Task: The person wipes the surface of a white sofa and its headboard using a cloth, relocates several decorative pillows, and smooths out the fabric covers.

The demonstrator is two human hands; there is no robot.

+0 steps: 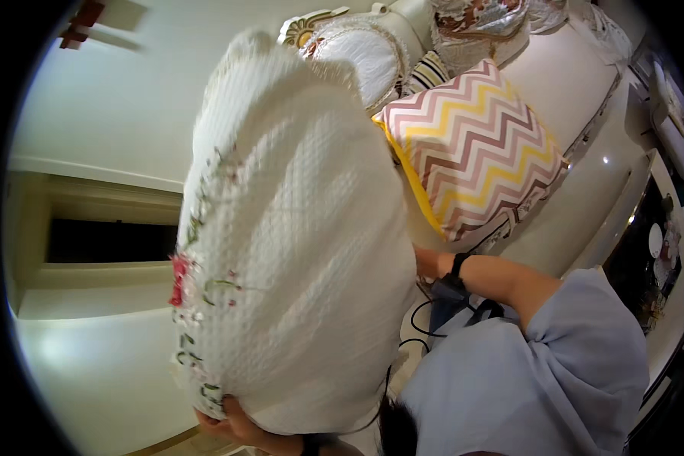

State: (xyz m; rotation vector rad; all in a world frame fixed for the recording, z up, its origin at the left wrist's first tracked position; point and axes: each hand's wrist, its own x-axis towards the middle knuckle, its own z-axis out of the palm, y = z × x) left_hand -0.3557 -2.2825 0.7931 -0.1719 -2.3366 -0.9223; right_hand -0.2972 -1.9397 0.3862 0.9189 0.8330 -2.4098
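Observation:
A large white quilted cushion (pixel 304 228) fills the middle of the head view, held up in front of me. Embroidered flowers with green leaves and a pink bow run down its left side. At its lower left corner, my left hand (pixel 232 427) grips the edge, fingers curled over the fabric. On the opposite side, my right hand (pixel 429 262) holds the cushion's right edge; most of its fingers are hidden behind the fabric. Just beyond the right hand, a zigzag-patterned cushion (pixel 479 152) in pink, white and yellow rests on the pale sofa (pixel 570 68).
A round white lace-edged cushion (pixel 357 61) and a striped cushion (pixel 429 72) lean at the sofa's far end. Black cable (pixel 414 319) loops near my right wrist. A dark-topped table (pixel 631 251) with items stands at the right. The wall has a dark recess (pixel 114 241) at left.

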